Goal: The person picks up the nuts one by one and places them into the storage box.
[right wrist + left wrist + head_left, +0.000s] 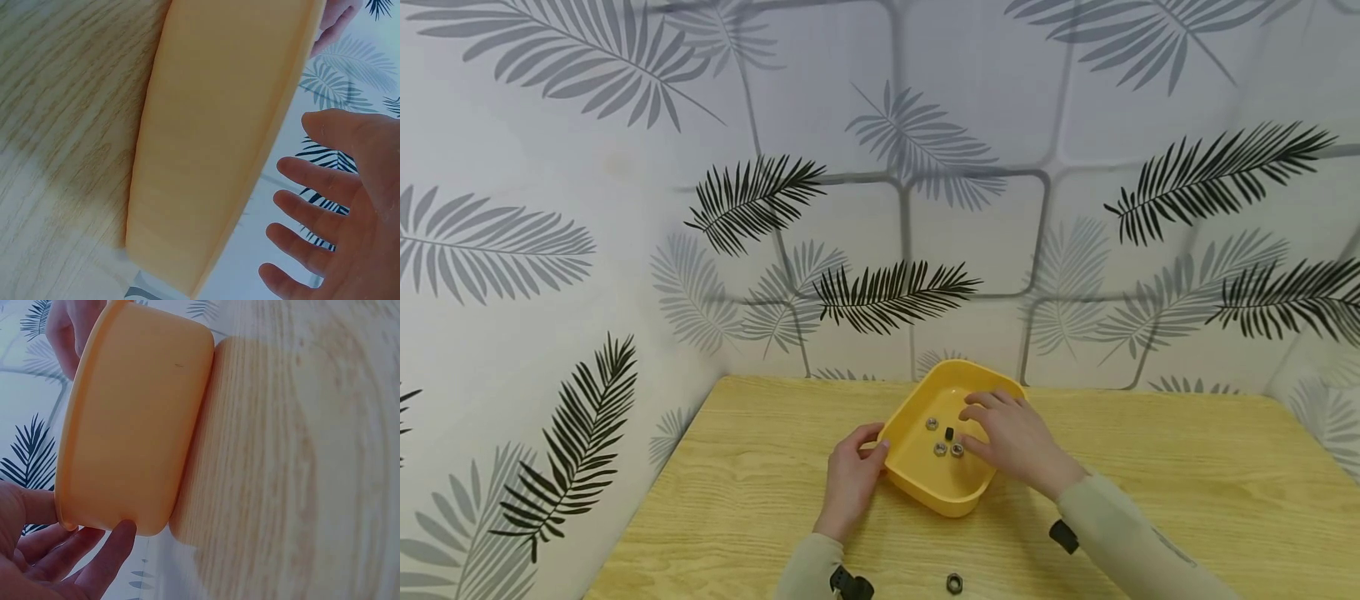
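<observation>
A yellow plastic bin (pixel 925 487) sits on the table, turned at an angle. My left hand (pixel 852 479) grips its left corner, thumb at the rim and fingers along the outer wall; the left wrist view shows these fingers (pixel 119 550) against the bin's side (pixel 137 419). Inside lie three silvery hex nuts (pixel 940 448) and a small black piece (pixel 950 434) whose kind is unclear. Over the right part of the bin hovers my right hand (pixel 1018 437), fingers spread and loosely bent. Nothing is held in that hand (pixel 356 206) in the right wrist view.
A single dark hex nut (pixel 954 583) lies on the wooden table (pixel 737 492) near the bottom of the head view, in front of the bin. Behind the table's back edge rises a wall (pixel 850 350) covered with a leaf print.
</observation>
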The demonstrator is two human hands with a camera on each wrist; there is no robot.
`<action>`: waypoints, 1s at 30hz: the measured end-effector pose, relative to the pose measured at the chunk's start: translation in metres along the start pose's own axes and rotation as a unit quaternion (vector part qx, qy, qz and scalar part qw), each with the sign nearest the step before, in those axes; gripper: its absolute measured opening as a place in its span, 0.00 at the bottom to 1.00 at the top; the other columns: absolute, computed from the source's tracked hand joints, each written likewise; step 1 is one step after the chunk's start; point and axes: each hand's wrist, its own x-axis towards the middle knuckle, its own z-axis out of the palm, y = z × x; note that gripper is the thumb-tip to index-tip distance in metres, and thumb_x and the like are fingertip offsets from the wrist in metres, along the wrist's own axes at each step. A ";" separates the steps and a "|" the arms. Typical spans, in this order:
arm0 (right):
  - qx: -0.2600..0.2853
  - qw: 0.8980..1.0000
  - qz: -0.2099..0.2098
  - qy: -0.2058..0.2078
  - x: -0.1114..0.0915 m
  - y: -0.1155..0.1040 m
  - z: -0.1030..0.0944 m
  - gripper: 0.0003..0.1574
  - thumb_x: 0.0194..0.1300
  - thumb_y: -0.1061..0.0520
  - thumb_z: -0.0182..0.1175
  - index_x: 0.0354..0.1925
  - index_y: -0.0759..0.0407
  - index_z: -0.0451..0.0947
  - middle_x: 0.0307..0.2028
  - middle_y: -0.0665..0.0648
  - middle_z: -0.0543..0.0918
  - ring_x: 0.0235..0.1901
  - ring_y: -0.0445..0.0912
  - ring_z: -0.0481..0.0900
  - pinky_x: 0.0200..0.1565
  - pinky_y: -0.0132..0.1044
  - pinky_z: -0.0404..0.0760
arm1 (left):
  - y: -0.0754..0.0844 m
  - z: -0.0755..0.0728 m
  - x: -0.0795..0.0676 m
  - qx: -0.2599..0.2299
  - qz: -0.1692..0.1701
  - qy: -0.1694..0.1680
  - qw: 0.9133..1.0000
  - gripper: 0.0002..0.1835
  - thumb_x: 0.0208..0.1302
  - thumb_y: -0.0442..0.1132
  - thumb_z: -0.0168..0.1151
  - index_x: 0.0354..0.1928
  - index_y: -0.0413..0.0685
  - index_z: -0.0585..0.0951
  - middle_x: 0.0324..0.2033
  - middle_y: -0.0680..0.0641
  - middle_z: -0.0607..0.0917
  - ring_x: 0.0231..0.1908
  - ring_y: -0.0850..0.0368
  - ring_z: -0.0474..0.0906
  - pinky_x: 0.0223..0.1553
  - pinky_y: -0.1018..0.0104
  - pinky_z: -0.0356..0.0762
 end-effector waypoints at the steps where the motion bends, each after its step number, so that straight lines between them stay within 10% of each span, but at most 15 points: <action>1: 0.000 1.000 -0.002 0.001 -0.001 -0.001 -0.002 0.21 0.65 0.43 0.64 0.49 0.55 0.84 0.58 0.57 0.78 0.58 0.57 0.72 0.54 0.61 0.73 | 0.000 0.000 0.000 0.000 0.000 0.000 1.000 0.17 0.71 0.36 0.59 0.59 0.41 0.79 0.53 0.40 0.80 0.44 0.47 0.82 0.41 0.55 0.84; 30: 0.012 0.998 -0.045 0.044 -0.029 -0.019 -0.033 0.20 0.65 0.44 0.65 0.50 0.53 0.84 0.58 0.55 0.78 0.56 0.53 0.73 0.52 0.58 0.73 | 0.000 -0.001 -0.001 -0.007 0.003 -0.001 1.000 0.17 0.71 0.37 0.59 0.59 0.41 0.79 0.53 0.40 0.80 0.43 0.47 0.82 0.41 0.57 0.84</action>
